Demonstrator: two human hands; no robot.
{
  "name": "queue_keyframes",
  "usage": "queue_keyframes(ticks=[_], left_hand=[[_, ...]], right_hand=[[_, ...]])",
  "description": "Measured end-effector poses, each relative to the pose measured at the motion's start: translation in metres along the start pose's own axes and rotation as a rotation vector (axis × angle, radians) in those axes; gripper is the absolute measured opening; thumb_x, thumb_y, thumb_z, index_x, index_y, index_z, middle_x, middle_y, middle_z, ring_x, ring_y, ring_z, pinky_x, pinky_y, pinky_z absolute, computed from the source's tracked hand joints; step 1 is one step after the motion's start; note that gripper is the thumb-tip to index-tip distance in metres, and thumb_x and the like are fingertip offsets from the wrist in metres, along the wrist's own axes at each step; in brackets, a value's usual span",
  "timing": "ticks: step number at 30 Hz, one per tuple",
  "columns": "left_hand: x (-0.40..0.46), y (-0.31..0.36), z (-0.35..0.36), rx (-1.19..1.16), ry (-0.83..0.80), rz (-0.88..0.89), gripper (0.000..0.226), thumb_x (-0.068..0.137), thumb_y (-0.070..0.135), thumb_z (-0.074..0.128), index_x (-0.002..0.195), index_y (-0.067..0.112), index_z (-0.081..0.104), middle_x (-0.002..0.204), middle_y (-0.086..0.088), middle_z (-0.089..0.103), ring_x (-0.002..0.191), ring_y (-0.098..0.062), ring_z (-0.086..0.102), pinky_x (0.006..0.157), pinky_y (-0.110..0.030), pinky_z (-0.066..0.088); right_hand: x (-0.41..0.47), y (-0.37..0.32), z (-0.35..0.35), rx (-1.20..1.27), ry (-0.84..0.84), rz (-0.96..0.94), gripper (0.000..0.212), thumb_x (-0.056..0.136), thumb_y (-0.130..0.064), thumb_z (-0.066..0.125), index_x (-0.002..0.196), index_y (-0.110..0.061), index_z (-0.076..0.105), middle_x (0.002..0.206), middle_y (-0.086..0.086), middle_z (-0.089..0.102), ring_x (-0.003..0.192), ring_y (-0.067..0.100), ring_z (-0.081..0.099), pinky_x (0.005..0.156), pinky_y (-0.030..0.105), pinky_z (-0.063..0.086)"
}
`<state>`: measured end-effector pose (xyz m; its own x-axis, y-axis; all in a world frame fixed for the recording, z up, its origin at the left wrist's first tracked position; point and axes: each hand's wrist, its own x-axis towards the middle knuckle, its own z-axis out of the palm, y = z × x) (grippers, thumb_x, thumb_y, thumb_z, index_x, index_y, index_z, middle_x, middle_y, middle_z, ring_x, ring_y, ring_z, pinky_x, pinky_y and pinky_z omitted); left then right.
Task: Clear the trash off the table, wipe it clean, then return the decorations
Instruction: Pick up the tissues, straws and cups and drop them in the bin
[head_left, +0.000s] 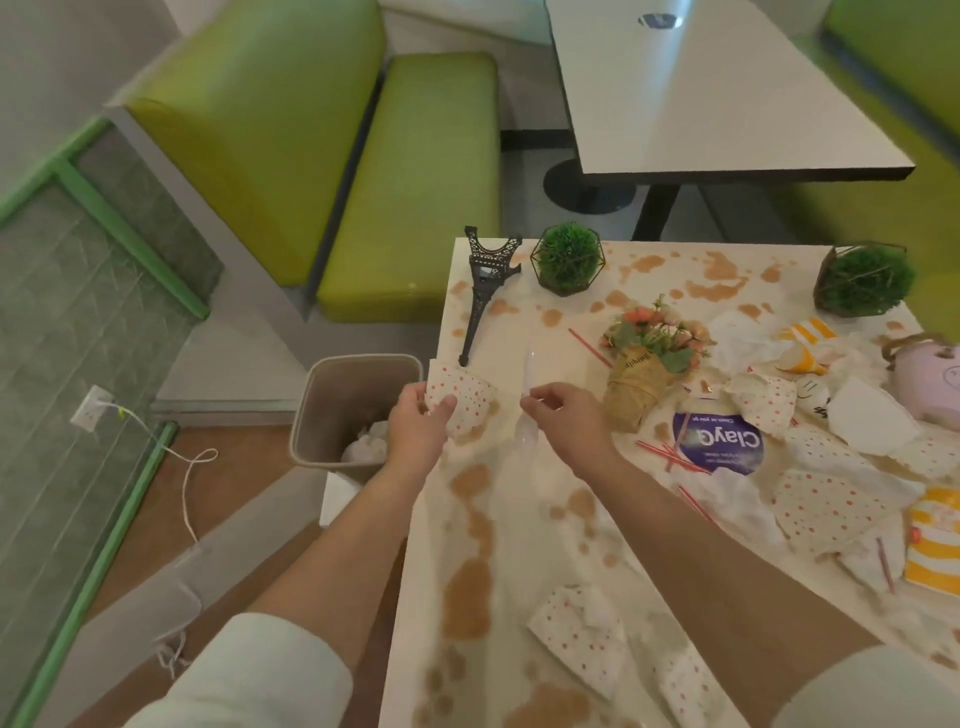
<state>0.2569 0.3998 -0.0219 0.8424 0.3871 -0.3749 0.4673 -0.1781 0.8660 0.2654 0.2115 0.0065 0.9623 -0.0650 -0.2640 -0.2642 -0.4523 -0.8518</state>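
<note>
Head view: left hand (415, 423) is gripping a light, crushable dotted paper cup (465, 397) at the tabletop's (519, 519) left edge; right hand (563, 423) is pinching a flimsy clear plastic utensil (529, 374), best held mid-shaft.

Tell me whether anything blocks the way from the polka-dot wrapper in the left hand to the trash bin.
Nothing visible does. The left hand holds the polka-dot wrapper at the table's edge, and the open trash bin stands on the floor right beside it.

We see two bare forearms — white sleeves (249, 670) pushed up near the elbows, lower left and lower right.
</note>
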Motion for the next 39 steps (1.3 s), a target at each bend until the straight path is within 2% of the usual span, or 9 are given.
queue_keyframes(ticks=[12, 17, 21, 25, 28, 32, 35, 37, 39], left_hand=[[0.074, -0.049, -0.106, -0.014, 0.171, -0.143, 0.034, 0.085, 0.012, 0.07, 0.116, 0.021, 0.057, 0.115, -0.002, 0.063, 0.103, -0.021, 0.062, 0.092, -0.044, 0.054], [0.092, -0.055, -0.121, -0.002, 0.139, -0.237, 0.05, 0.089, 0.019, 0.068, 0.135, 0.015, 0.048, 0.122, -0.002, 0.054, 0.111, -0.023, 0.057, 0.1, -0.043, 0.048], [0.096, -0.063, -0.125, -0.015, 0.104, -0.235, 0.02, 0.093, 0.03, 0.061, 0.111, 0.022, 0.06, 0.112, 0.0, 0.065, 0.106, -0.022, 0.062, 0.099, -0.044, 0.049], [0.095, -0.063, -0.124, -0.013, 0.087, -0.212, 0.005, 0.095, 0.032, 0.056, 0.092, 0.029, 0.059, 0.098, 0.004, 0.066, 0.1, -0.021, 0.064, 0.095, -0.043, 0.052], [0.09, -0.063, -0.12, 0.003, 0.062, -0.192, 0.008, 0.095, 0.033, 0.056, 0.089, 0.029, 0.059, 0.095, 0.004, 0.067, 0.095, -0.02, 0.064, 0.092, -0.042, 0.053], [0.074, -0.058, -0.106, 0.017, 0.02, -0.155, 0.014, 0.096, 0.033, 0.053, 0.098, 0.022, 0.063, 0.094, 0.001, 0.068, 0.085, -0.017, 0.062, 0.082, -0.036, 0.05], [0.055, -0.051, -0.09, 0.055, -0.007, -0.144, 0.015, 0.096, 0.034, 0.052, 0.095, 0.024, 0.063, 0.094, 0.0, 0.068, 0.091, -0.021, 0.064, 0.089, -0.04, 0.053], [0.038, -0.045, -0.074, 0.075, -0.033, -0.12, 0.017, 0.096, 0.033, 0.052, 0.081, 0.027, 0.06, 0.089, 0.0, 0.067, 0.092, -0.023, 0.063, 0.089, -0.041, 0.052], [0.017, -0.039, -0.055, 0.061, -0.083, -0.101, 0.018, 0.097, 0.031, 0.052, 0.084, 0.021, 0.06, 0.083, 0.0, 0.064, 0.082, -0.019, 0.06, 0.082, -0.038, 0.05]], right_hand=[[0.018, -0.046, 0.144, 0.095, -0.042, 0.096, 0.011, 0.089, -0.02, 0.067, 0.096, -0.015, 0.059, 0.087, 0.003, 0.065, 0.075, 0.017, 0.06, 0.055, 0.016, 0.04], [0.029, -0.056, 0.174, 0.034, -0.083, 0.07, 0.012, 0.092, -0.021, 0.064, 0.1, -0.017, 0.056, 0.079, -0.009, 0.054, 0.072, 0.009, 0.054, 0.055, 0.016, 0.035], [0.04, -0.062, 0.192, -0.007, -0.08, 0.055, 0.013, 0.092, -0.021, 0.064, 0.103, -0.018, 0.059, 0.089, -0.004, 0.061, 0.075, 0.007, 0.055, 0.059, 0.012, 0.037], [0.046, -0.062, 0.202, -0.101, -0.174, 0.094, 0.035, 0.095, -0.021, 0.059, 0.13, -0.014, 0.06, 0.121, 0.005, 0.066, 0.102, 0.019, 0.063, 0.085, 0.021, 0.045], [0.042, -0.059, 0.2, -0.122, -0.207, 0.134, 0.037, 0.096, -0.019, 0.056, 0.133, -0.014, 0.058, 0.132, 0.005, 0.061, 0.118, 0.022, 0.058, 0.101, 0.027, 0.043], [0.03, -0.052, 0.175, -0.079, -0.143, 0.12, 0.025, 0.096, -0.021, 0.055, 0.119, -0.018, 0.066, 0.112, -0.005, 0.064, 0.098, 0.013, 0.061, 0.081, 0.024, 0.047], [0.02, -0.043, 0.151, 0.001, -0.092, 0.129, 0.016, 0.093, -0.02, 0.058, 0.104, -0.018, 0.069, 0.1, 0.0, 0.068, 0.08, 0.017, 0.062, 0.069, 0.029, 0.052], [0.009, -0.036, 0.129, 0.015, -0.065, 0.116, 0.013, 0.092, -0.02, 0.06, 0.101, -0.018, 0.069, 0.097, 0.002, 0.067, 0.079, 0.019, 0.062, 0.069, 0.03, 0.052], [-0.005, -0.026, 0.103, 0.012, -0.038, 0.089, 0.01, 0.091, -0.019, 0.061, 0.097, -0.02, 0.069, 0.096, 0.002, 0.067, 0.081, 0.019, 0.063, 0.073, 0.031, 0.053]])
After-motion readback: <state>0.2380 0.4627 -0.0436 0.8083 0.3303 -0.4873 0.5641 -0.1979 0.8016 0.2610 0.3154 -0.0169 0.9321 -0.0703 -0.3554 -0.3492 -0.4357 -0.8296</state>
